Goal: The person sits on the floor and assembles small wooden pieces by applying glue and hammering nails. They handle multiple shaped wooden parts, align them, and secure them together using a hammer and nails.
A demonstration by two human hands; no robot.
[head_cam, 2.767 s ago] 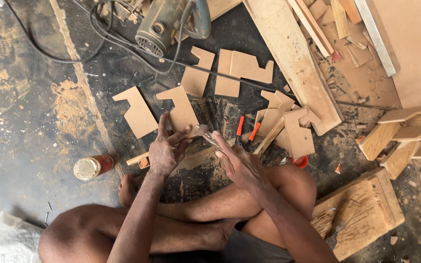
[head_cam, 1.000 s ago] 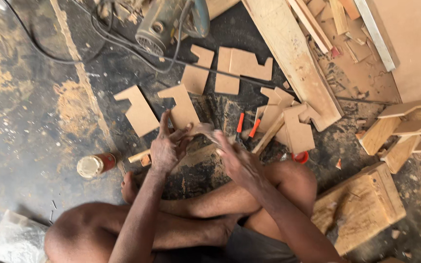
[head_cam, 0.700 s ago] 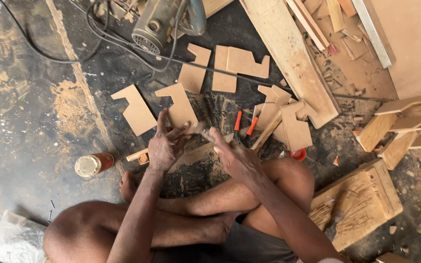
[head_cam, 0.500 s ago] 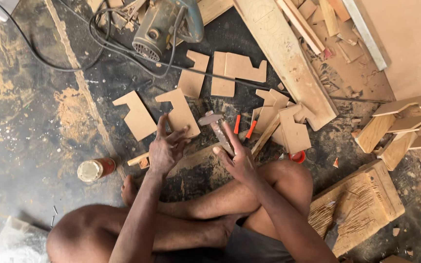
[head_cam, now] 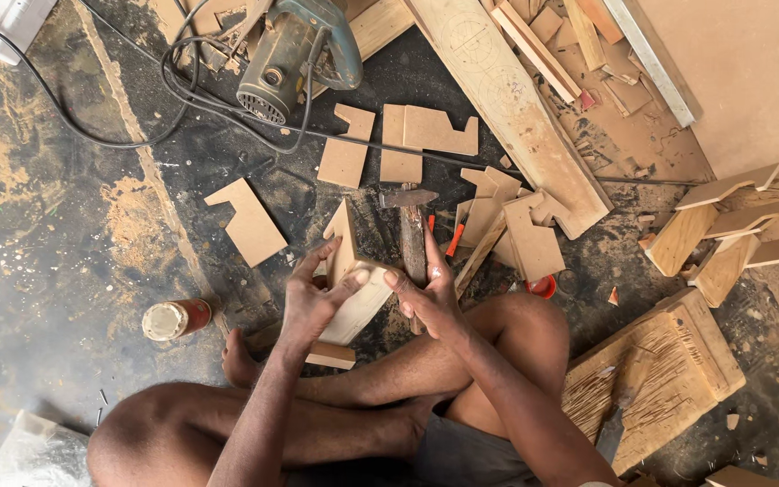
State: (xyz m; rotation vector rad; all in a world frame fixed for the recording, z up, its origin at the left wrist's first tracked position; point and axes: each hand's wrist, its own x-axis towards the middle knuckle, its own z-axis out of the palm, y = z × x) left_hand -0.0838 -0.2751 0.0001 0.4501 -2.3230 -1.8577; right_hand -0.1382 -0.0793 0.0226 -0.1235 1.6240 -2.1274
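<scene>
I sit cross-legged on a dusty floor. My left hand [head_cam: 310, 305] grips a pale notched fibreboard piece [head_cam: 346, 248], which stands on edge in front of my knees. My right hand [head_cam: 430, 298] is flat with straight fingers, and its thumb tip touches the same piece from the right. A hammer [head_cam: 410, 221] with a wooden handle lies on the floor just beyond my right hand, its steel head pointing away from me. Part of the handle is hidden behind my fingers. A small wooden strip [head_cam: 328, 354] lies under the piece by my foot.
Several similar notched boards [head_cam: 250, 224] [head_cam: 346, 151] [head_cam: 534, 242] lie around. A power saw [head_cam: 292, 54] with a black cable sits at the far side. A red bottle [head_cam: 175, 317] lies at left, a scored wooden block [head_cam: 655, 383] at right, and a long plank [head_cam: 507, 99] beyond.
My right hand held the hammer over the workpiece; the hammer now lies on the floor. The left hand has tipped the fibreboard piece up on edge, and the view has shifted slightly.
</scene>
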